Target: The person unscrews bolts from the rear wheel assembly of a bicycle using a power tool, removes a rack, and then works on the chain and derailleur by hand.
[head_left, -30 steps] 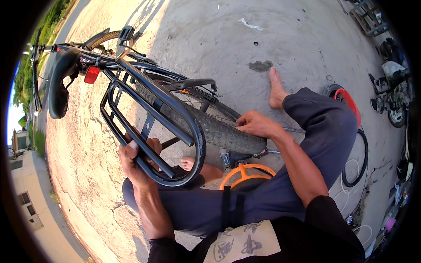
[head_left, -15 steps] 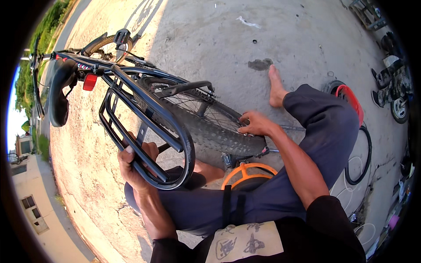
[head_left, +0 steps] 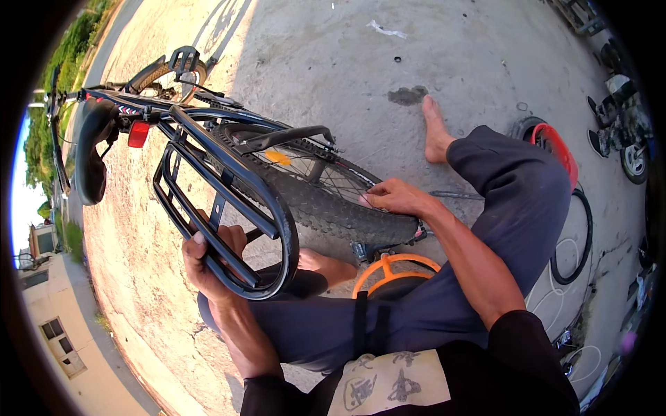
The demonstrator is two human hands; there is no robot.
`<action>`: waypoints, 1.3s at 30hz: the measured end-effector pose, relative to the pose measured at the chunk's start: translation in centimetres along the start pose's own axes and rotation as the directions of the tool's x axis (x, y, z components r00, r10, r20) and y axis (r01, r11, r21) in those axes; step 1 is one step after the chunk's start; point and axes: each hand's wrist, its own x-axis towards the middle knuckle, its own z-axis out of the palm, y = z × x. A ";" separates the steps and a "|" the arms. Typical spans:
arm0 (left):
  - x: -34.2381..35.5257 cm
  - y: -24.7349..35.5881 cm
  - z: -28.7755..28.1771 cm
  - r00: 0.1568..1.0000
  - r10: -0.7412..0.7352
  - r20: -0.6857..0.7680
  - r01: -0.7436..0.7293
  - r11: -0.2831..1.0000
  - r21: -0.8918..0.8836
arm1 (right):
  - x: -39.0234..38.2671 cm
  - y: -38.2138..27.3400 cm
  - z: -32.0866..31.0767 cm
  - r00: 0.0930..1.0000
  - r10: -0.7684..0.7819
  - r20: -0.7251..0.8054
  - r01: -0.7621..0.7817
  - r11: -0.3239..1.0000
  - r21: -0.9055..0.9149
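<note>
A dark bicycle [head_left: 149, 105] leans over in front of me, its rear end toward my lap. My left hand [head_left: 211, 260] is closed around a tube of the black rear rack [head_left: 286, 232]. Between my knees lies the fat knobby rear tyre [head_left: 326, 211], with an orange spoke reflector [head_left: 278, 158] showing among the spokes. My right hand [head_left: 399, 197] is at the inner side of this tyre, by the rim and spokes. Its thumb and fingertips are pinched together there, and what they grip is too small to make out.
Below the tyre sits a round orange frame [head_left: 392, 265] with a dark middle. Black hose or tubing [head_left: 581, 256] curls by my right knee, near a red-rimmed object [head_left: 558, 152]. A person's camouflage-clad legs [head_left: 619, 128] and a small wheel [head_left: 634, 164] are at far right.
The rear wheel has turned, bringing the orange spoke reflector into view. My right hand has shifted slightly left along the rim. My left hand keeps its hold on the rack.
</note>
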 end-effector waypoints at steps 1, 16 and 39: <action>-0.3 0.3 0.2 0.999 0.007 -0.036 -0.006 1.000 0.019 | -0.1 -0.6 0.1 0.999 -0.028 0.027 0.028 1.000 -0.009; 1.0 0.1 0.7 0.997 -0.037 -0.070 0.045 0.992 0.118 | -6.1 -7.6 -2.5 0.816 -0.504 -0.284 0.559 0.813 0.164; 2.4 -0.3 1.1 0.994 -0.081 0.071 0.082 0.997 -0.014 | -10.2 0.4 3.1 0.787 -0.364 -0.498 0.131 0.888 -0.441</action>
